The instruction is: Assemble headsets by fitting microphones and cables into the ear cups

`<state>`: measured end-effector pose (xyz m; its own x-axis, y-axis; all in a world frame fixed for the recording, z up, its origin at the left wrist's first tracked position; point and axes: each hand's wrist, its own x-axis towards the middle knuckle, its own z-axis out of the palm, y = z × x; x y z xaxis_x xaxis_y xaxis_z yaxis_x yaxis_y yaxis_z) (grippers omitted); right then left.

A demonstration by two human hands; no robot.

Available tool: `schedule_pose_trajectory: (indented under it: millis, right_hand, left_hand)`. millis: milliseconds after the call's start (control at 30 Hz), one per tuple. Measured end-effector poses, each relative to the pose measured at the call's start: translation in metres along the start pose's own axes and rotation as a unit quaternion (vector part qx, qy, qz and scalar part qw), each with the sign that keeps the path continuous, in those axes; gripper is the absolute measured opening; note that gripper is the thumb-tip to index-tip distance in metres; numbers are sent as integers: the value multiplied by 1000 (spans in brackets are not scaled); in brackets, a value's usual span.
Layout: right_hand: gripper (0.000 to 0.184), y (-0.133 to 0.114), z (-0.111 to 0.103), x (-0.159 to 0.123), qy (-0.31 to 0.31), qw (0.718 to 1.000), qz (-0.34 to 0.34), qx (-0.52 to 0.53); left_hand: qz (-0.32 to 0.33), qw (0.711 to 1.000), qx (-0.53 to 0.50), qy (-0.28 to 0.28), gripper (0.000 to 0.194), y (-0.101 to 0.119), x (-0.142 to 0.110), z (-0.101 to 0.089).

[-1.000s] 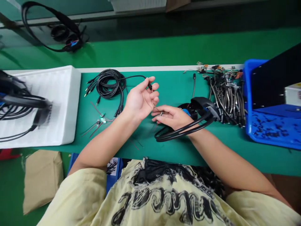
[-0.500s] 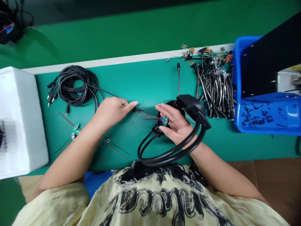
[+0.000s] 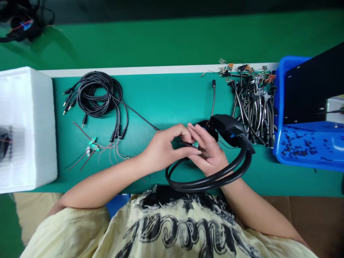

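A small green circuit board [image 3: 195,144] with thin wires lies between my two hands. My left hand [image 3: 168,148] closes its thumb and fingers around the board's wired side. My right hand [image 3: 211,152] cups the board's other side, fingertips near my left fingers. Black headphones [image 3: 231,125] rest around my right hand, their double-tube headband [image 3: 199,186] looping below the wrist. One earcup is partly hidden behind my right fingers. A black cable [image 3: 137,113] runs from a coil [image 3: 96,95] to beneath my left hand, where its end is hidden.
Small boards with wires [image 3: 91,145] lie left of my forearm. Bendable metal stems [image 3: 254,111] are piled at right, with a single stem [image 3: 214,96] apart. A blue bin [image 3: 279,107] holds small black parts. A white foam box [image 3: 43,125] stands at left.
My left hand has moved right, from holding the cable end to meeting my right hand at the circuit board. The camera view has shifted slightly.
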<state>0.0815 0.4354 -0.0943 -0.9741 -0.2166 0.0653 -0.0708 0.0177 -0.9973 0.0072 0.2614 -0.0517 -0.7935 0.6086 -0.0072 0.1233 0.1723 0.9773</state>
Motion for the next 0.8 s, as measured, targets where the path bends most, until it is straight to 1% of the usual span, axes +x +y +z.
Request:
schedule_pose_trajectory:
  millis: [67, 167, 267, 300, 367, 467, 567, 633, 700, 767, 800]
  right_hand:
    - [76, 1, 2, -1, 6, 1000, -6, -4]
    - [77, 1, 4, -2, -8, 1000, -19, 20]
    - [75, 0, 5, -3, -17, 999, -24, 22]
    - [75, 0, 5, -3, -17, 999, -26, 21]
    - [74, 0, 5, -4, -16, 999, -32, 23]
    - [73, -1, 4, -1, -25, 999, -43, 23]
    - [73, -3, 4, 4, -47, 997, -56, 4]
    - [76, -7, 4, 4, -57, 995, -64, -56]
    - [80, -13, 3, -5, -48, 982, -62, -172]
    - [75, -20, 2, -23, 7, 950, -41, -308]
    - [67, -23, 1, -34, 48, 928, -23, -368]
  left_hand:
    - [-4, 1000, -24, 2, 21, 0, -2, 3]
    - [-4, 998, -56, 4, 17, -3, -6, 6]
    - [12, 997, -75, 10, 13, -6, -9, 5]
    - [22, 997, -79, 0, 10, -7, -10, 3]
    - [49, 996, -70, -39, 8, -8, -11, -2]
    - [89, 992, -7, -94, 17, -8, -11, -10]
    - [97, 989, 32, -107, 21, -7, -11, -15]
    - [91, 989, 46, -109, 21, -6, -12, -15]
    - [85, 988, 70, -104, 24, -6, -13, -15]
    - [78, 988, 96, -88, 28, -7, -15, -14]
    - [76, 988, 106, -78, 30, -8, -16, -14]
